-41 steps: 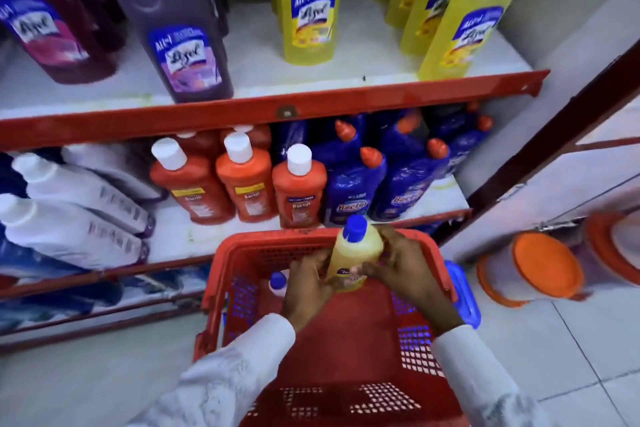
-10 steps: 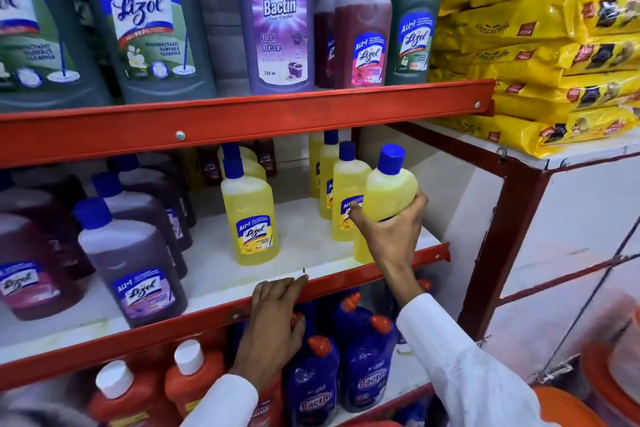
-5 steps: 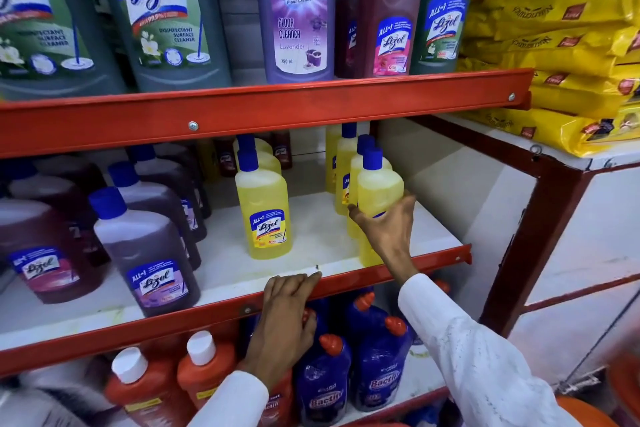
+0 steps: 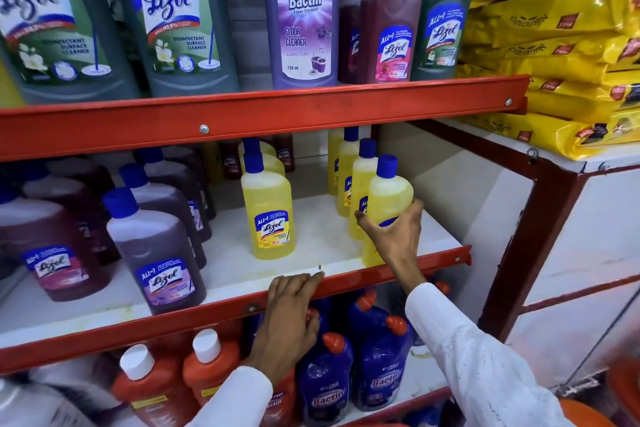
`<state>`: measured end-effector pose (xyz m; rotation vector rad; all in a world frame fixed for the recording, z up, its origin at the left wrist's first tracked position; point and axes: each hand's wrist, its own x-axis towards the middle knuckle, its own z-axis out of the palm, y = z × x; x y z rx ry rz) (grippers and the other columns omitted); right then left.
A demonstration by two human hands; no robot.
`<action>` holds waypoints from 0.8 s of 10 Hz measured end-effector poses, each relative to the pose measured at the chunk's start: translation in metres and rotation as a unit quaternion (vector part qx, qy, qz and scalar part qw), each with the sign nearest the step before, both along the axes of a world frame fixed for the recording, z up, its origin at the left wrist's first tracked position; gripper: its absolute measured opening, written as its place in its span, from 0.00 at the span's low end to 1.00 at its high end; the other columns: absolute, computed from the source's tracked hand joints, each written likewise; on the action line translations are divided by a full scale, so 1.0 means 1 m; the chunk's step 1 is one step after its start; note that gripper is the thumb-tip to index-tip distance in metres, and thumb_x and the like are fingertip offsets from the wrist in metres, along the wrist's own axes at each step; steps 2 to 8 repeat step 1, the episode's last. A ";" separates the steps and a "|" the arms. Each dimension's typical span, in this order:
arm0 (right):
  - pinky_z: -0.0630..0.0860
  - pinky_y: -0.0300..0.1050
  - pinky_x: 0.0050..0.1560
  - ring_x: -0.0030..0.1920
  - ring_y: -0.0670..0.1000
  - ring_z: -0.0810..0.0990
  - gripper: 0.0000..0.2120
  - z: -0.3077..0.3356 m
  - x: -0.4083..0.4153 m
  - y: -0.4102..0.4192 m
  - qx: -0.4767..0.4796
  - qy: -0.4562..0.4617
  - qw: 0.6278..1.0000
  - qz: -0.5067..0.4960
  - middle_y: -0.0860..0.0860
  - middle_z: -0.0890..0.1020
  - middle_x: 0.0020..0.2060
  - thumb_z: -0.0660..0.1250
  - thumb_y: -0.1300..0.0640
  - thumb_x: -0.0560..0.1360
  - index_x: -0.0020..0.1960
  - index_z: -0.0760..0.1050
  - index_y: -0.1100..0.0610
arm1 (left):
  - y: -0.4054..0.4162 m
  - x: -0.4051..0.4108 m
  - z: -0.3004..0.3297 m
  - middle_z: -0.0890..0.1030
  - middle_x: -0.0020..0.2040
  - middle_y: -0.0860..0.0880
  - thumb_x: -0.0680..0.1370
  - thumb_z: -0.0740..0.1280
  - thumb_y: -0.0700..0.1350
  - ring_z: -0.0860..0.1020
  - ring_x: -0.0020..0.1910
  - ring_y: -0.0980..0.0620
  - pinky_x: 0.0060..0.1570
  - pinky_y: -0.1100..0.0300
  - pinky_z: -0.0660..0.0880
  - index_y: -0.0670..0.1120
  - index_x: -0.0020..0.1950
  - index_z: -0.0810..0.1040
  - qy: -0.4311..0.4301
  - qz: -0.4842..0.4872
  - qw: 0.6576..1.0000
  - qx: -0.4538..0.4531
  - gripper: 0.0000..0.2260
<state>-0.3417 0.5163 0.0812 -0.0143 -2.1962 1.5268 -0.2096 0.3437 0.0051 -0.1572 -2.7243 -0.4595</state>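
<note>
My right hand [image 4: 393, 242] grips a small yellow bottle with a blue cap [image 4: 389, 192], standing upright at the front right of the middle shelf [image 4: 239, 267]. It stands at the front of a row of like yellow bottles [image 4: 363, 177]. My left hand [image 4: 289, 308] rests on the shelf's red front rail [image 4: 104, 333], fingers laid over its edge. Another yellow Lizol bottle [image 4: 267, 215] stands alone mid-shelf, left of my right hand.
Purple and dark red Lizol bottles [image 4: 159, 253] fill the shelf's left. Large green Lizol and purple Bactin bottles [image 4: 304, 14] stand on the upper shelf. Orange and blue Bactin bottles [image 4: 377, 367] sit below. Yellow packets [image 4: 561, 45] are stacked on the neighbouring rack to the right.
Four seconds ago both hands held the yellow bottle over a red basket. Since then my right hand has brought it down from a tilt to stand on the shelf; my left hand stayed on the rail.
</note>
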 end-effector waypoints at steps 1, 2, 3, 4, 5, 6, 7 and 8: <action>0.77 0.58 0.64 0.66 0.58 0.74 0.49 0.000 0.008 0.006 -0.025 0.017 1.000 -0.001 0.58 0.72 0.66 0.83 0.46 0.60 0.71 0.61 0.60 | 0.001 0.001 0.002 0.69 0.71 0.52 0.75 0.66 0.48 0.63 0.70 0.51 0.77 0.55 0.51 0.55 0.77 0.56 -0.004 0.000 1.000 -0.020 0.33; 0.77 0.58 0.64 0.66 0.58 0.74 0.49 0.000 0.008 0.006 -0.025 0.017 1.000 -0.001 0.58 0.72 0.66 0.83 0.46 0.60 0.71 0.61 0.60 | 0.001 0.001 0.002 0.69 0.71 0.52 0.75 0.66 0.48 0.63 0.70 0.51 0.77 0.55 0.51 0.55 0.77 0.56 -0.004 0.000 1.000 -0.020 0.33; 0.77 0.58 0.64 0.66 0.58 0.74 0.49 0.000 0.008 0.006 -0.025 0.017 1.000 -0.001 0.58 0.72 0.66 0.83 0.46 0.60 0.71 0.61 0.60 | 0.001 0.001 0.002 0.69 0.71 0.52 0.75 0.66 0.48 0.63 0.70 0.51 0.77 0.55 0.51 0.55 0.77 0.56 -0.004 0.000 1.000 -0.020 0.33; 0.77 0.58 0.64 0.66 0.58 0.74 0.49 0.000 0.008 0.006 -0.025 0.017 1.000 -0.001 0.58 0.72 0.66 0.83 0.46 0.60 0.71 0.61 0.60 | 0.001 0.001 0.002 0.69 0.71 0.52 0.75 0.66 0.48 0.63 0.70 0.51 0.77 0.55 0.51 0.55 0.77 0.56 -0.004 0.000 1.000 -0.020 0.33; 0.77 0.58 0.64 0.66 0.58 0.74 0.49 0.000 0.008 0.006 -0.025 0.017 1.000 -0.001 0.58 0.72 0.66 0.83 0.46 0.60 0.71 0.61 0.60 | 0.001 0.001 0.002 0.69 0.71 0.52 0.75 0.66 0.48 0.63 0.70 0.51 0.77 0.55 0.51 0.55 0.77 0.56 -0.004 0.000 1.000 -0.020 0.33; 0.77 0.58 0.64 0.66 0.58 0.74 0.49 0.000 0.008 0.006 -0.025 0.017 1.000 -0.001 0.58 0.72 0.66 0.83 0.46 0.60 0.71 0.61 0.60 | 0.001 0.001 0.002 0.69 0.71 0.52 0.75 0.66 0.48 0.63 0.70 0.51 0.77 0.55 0.51 0.55 0.77 0.56 -0.004 0.000 1.000 -0.020 0.33; 0.77 0.58 0.64 0.66 0.58 0.74 0.49 0.000 0.008 0.006 -0.025 0.017 1.000 -0.001 0.58 0.72 0.66 0.83 0.46 0.60 0.71 0.61 0.60 | 0.001 0.001 0.002 0.69 0.71 0.52 0.75 0.66 0.48 0.63 0.70 0.51 0.77 0.55 0.51 0.55 0.77 0.56 -0.004 0.000 1.000 -0.020 0.33; 0.77 0.58 0.64 0.66 0.58 0.74 0.49 0.000 0.008 0.006 -0.025 0.017 1.000 -0.001 0.58 0.72 0.66 0.83 0.46 0.60 0.71 0.61 0.60 | 0.001 0.001 0.002 0.69 0.71 0.52 0.75 0.66 0.48 0.63 0.70 0.51 0.77 0.55 0.51 0.55 0.77 0.56 -0.004 0.000 1.000 -0.020 0.33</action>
